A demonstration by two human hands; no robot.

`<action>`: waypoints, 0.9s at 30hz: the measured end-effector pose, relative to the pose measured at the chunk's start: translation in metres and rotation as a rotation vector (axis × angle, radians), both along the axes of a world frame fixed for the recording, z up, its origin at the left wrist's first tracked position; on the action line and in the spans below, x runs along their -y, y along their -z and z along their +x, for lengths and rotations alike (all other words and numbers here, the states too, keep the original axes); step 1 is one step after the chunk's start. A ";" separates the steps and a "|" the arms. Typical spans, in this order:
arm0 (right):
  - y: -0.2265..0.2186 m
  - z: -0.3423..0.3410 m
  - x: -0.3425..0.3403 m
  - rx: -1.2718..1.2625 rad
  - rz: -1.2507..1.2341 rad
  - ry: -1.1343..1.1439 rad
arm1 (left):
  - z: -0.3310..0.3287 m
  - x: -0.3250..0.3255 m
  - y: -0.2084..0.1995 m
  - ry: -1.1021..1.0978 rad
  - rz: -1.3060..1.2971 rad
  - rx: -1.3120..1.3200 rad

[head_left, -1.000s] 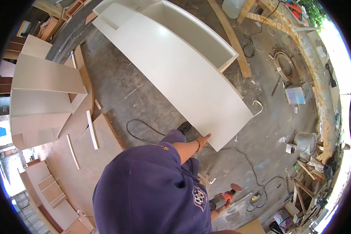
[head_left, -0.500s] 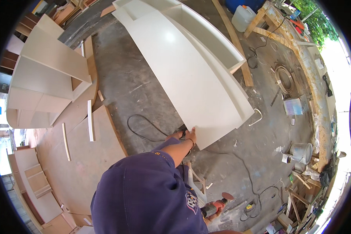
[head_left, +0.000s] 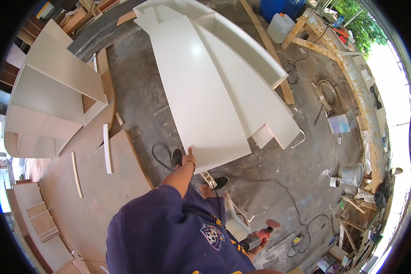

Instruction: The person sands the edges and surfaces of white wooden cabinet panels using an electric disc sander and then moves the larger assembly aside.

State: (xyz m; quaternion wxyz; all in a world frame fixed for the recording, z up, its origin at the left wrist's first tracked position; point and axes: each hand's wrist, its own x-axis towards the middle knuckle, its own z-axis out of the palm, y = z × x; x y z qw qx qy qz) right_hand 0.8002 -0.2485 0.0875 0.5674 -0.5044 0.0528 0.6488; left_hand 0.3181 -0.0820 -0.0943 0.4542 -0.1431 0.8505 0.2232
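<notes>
Panel, long and white, is overhanging the lower panel's left edge and stretching forward from the nearer left hand, whose fingers are gripping it beside its near left corner, while the right hand is holding a sander.

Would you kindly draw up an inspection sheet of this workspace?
Surface: grey floor, scuffed and stained.
Job's things: white panel lying askew on another white panel; red disc tool.
Clutter: wood scraps and a grey bucket, right side.
Hands: left hand at the white panel's left edge; right hand gripping the tool.
Cables: dark cable on the floor; power strip at the panel's near end.
Surroundings: pale cabinet at left, blue drum beyond.
</notes>
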 end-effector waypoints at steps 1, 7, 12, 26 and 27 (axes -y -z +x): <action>0.003 -0.003 0.002 0.021 -0.007 -0.004 | -0.001 0.000 -0.014 0.007 -0.004 -0.088; 0.001 -0.069 -0.003 -0.032 -0.003 -0.063 | -0.075 0.052 -0.032 -0.015 -0.049 -0.374; -0.008 -0.147 -0.009 0.035 -0.013 -0.056 | -0.174 0.105 -0.021 0.167 -0.065 -0.379; -0.004 -0.327 -0.039 -0.039 0.137 -0.059 | -0.482 0.151 -0.028 0.607 -0.138 -0.450; 0.004 -0.343 -0.044 -0.079 0.126 -0.038 | -0.504 0.155 -0.031 0.635 -0.167 -0.439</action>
